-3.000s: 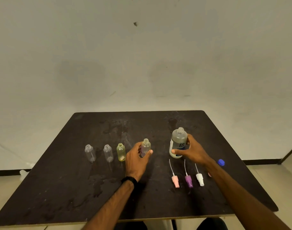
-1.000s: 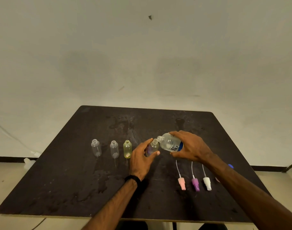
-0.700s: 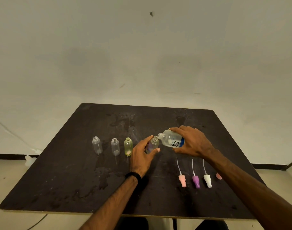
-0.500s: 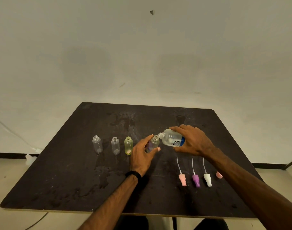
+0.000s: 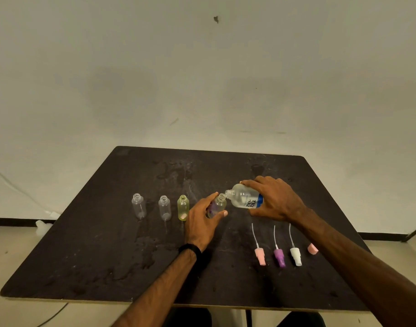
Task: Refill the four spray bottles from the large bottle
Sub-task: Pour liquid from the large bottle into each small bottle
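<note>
My right hand point(image 5: 274, 198) grips the large clear bottle point(image 5: 243, 198), tipped on its side with its open neck at the mouth of a small purple-tinted spray bottle point(image 5: 218, 205). My left hand point(image 5: 203, 221) holds that small bottle upright on the black table point(image 5: 107, 256). Left of it stand three more uncapped small bottles in a row: a yellow-green one point(image 5: 183, 207) and two clear ones point(image 5: 164, 208) point(image 5: 138, 206).
Spray heads with dip tubes lie on the table in front of my right hand: a pink one point(image 5: 260, 255), a purple one point(image 5: 279, 257) and a white one point(image 5: 295, 256). A further pink cap point(image 5: 312, 248) shows beside my right forearm. A plain wall stands behind the table.
The large bottle went from standing upright on the table to tipped over the purple-tinted bottle's mouth. In the last second both hands have held almost still.
</note>
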`<act>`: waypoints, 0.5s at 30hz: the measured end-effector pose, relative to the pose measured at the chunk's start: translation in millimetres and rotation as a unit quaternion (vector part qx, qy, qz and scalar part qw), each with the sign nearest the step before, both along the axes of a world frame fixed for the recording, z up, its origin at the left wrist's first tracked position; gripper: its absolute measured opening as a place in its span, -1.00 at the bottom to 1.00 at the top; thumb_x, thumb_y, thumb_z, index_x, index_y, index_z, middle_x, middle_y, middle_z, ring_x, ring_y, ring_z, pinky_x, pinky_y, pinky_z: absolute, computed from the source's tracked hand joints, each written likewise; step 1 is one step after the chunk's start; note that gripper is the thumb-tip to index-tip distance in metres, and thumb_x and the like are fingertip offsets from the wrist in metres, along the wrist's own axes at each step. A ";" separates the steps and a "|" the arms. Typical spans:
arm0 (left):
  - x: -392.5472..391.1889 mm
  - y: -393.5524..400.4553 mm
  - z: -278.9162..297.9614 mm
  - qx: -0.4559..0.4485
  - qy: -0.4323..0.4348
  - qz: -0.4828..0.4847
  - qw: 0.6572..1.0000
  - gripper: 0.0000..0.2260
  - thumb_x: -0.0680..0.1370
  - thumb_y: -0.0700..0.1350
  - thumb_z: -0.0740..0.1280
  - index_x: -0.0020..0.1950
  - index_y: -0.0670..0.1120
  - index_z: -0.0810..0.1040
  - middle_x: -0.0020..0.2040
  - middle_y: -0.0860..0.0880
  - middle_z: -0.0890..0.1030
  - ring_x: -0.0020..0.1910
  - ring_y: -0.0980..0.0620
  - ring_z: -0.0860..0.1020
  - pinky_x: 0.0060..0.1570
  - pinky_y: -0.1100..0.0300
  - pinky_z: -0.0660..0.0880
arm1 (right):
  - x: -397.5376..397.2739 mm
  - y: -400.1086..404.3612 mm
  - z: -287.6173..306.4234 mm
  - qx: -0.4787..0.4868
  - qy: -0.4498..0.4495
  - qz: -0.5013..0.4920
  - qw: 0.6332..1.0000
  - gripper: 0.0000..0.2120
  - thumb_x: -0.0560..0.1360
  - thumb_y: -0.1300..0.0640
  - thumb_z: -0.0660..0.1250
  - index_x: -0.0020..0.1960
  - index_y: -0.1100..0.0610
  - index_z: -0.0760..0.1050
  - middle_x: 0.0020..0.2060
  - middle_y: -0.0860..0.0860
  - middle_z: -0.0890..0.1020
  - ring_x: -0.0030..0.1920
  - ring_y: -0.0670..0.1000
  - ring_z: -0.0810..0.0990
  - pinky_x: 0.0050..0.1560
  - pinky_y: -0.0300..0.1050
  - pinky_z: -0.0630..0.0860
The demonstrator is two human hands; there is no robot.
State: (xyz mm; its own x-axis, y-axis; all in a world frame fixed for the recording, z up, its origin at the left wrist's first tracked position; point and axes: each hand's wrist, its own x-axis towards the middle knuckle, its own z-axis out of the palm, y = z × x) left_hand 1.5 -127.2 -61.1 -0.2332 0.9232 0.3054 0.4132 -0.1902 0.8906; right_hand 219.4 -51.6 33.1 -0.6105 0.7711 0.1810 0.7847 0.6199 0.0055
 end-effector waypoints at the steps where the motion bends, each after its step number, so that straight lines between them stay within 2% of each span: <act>1: 0.1 0.1 -0.1 0.000 0.000 -0.001 1.000 -0.46 0.44 -0.04 0.56 0.40 0.04 0.51 0.22 0.20 0.56 0.14 0.31 0.54 0.16 0.39 0.50 | -0.2 0.1 0.8 0.001 -0.003 0.000 1.000 -0.22 0.36 -0.33 0.38 0.48 -0.08 0.26 0.13 -0.04 0.53 0.07 -0.06 0.48 0.10 -0.09 0.47; 6: -0.5 0.1 1.0 -0.004 0.003 0.000 1.000 -0.45 0.44 -0.05 0.56 0.41 0.01 0.51 0.20 0.21 0.55 0.11 0.35 0.53 0.13 0.46 0.47 | -1.3 -1.0 5.0 -0.001 -0.016 -0.002 1.000 -0.23 0.37 -0.32 0.38 0.49 -0.08 0.25 0.16 -0.02 0.52 0.10 -0.04 0.48 0.14 -0.08 0.46; 15: 0.3 -1.0 1.8 -0.003 -0.003 0.002 1.000 -0.45 0.44 -0.06 0.57 0.41 0.00 0.52 0.17 0.21 0.56 0.08 0.31 0.55 0.12 0.41 0.50 | -1.1 -2.0 9.7 0.008 -0.033 -0.001 0.999 -0.23 0.38 -0.32 0.37 0.49 -0.08 0.25 0.14 -0.03 0.52 0.09 -0.05 0.47 0.12 -0.13 0.40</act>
State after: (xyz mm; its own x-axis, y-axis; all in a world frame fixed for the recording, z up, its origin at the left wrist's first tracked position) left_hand 1.8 -128.2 -59.2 -0.2390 0.9239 0.2987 0.4092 -0.1831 0.8939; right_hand 218.3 -53.7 42.8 -0.6207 0.7691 0.1523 0.7830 0.6183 0.0682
